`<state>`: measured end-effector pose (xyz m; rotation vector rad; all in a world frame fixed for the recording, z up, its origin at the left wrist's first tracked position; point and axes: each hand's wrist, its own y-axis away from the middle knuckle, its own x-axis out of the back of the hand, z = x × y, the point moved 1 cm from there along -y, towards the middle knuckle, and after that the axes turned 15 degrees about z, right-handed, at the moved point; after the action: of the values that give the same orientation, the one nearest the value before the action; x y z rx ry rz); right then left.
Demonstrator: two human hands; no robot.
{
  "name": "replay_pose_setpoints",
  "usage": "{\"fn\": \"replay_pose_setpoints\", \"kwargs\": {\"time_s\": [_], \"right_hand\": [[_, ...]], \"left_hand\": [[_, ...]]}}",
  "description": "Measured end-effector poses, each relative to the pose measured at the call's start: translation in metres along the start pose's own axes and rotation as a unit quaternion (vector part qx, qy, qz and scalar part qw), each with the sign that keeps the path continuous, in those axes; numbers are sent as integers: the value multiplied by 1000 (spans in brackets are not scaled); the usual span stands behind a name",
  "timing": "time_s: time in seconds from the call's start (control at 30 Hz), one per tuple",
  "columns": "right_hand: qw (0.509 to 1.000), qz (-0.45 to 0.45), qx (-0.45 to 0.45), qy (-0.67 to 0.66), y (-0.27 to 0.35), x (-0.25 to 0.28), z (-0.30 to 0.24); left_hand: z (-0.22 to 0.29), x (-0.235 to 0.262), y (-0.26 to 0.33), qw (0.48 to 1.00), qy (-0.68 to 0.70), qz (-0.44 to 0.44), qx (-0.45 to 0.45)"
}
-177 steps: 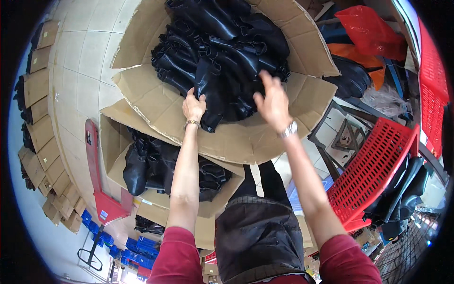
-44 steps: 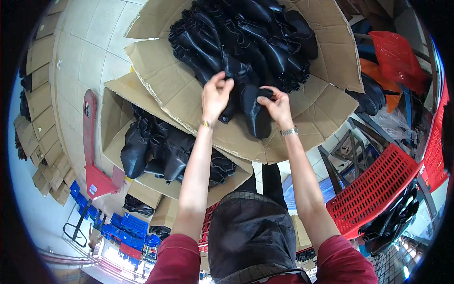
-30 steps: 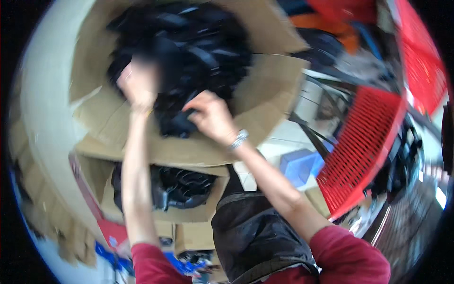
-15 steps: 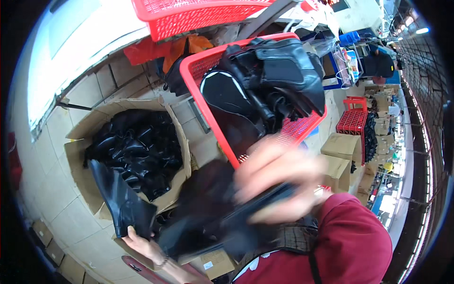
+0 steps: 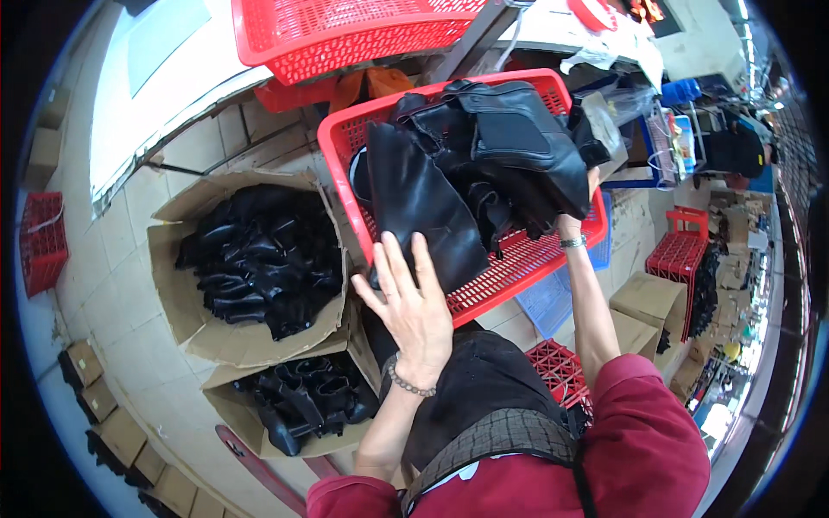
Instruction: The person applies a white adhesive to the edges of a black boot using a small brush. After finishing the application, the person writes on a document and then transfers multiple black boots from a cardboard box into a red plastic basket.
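A red plastic basket [image 5: 466, 306] in front of me holds several black leather pieces that look like boot uppers. My left hand [image 5: 410, 315] is open, fingers spread, with its fingertips at the lower edge of a smooth black leather boot upper [image 5: 419, 203] on the basket's left side. At the basket's right side, my right hand [image 5: 572, 223] is closed on the edge of another black boot upper [image 5: 561, 186]. That upper partly hides its fingers. Beneath the pile, the basket's slotted bottom shows in places.
Left of the basket stands a cardboard box [image 5: 194, 332] full of black leather pieces; a second box [image 5: 237, 414] of black boots or uppers is nearer. Another red basket [image 5: 345, 56] sits on the white table [image 5: 160, 95]. A blue crate [image 5: 548, 302] lies under the basket's right side.
Both hands have left the dark leather pieces they carried above my lap. My left hand moved right to the basket; my right hand moved to its far right side. A boot upper now lies at the basket's left.
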<state>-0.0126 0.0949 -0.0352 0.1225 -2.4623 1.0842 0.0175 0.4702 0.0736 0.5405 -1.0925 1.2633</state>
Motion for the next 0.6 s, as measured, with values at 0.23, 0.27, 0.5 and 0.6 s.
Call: {"fn": "replay_pose_setpoints", "kwargs": {"time_s": [0.23,0.27,0.5,0.6], "right_hand": [[978,-138,-140,-68,-13,11,-10],[974,-180,-135,-40,-28,22,17],[988,-40,-122,82,-69,91,-62],[998,-36,-38,45,-91,119,-96]], "left_hand": [[15,-50,37,977,131,-120,115],[12,-47,32,949,216,-135,188],[-14,7,20,967,212,-59,127],[-48,29,27,925,350,-62,134]]}}
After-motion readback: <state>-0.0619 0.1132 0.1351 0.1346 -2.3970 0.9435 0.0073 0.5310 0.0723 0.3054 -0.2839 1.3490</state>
